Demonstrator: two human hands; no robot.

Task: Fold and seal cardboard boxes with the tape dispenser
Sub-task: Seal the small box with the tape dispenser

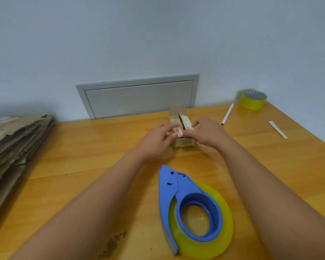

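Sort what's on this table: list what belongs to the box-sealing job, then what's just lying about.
In use: small cardboard box, held by the left hand and right hand; blue tape dispenser; stack of flattened cardboard.

Lying about: spare yellow tape roll; white stick; paper strip.

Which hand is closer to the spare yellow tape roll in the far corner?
Right. The right hand holds the small box on the side toward the spare roll; the left hand holds the box's opposite side, farther away.
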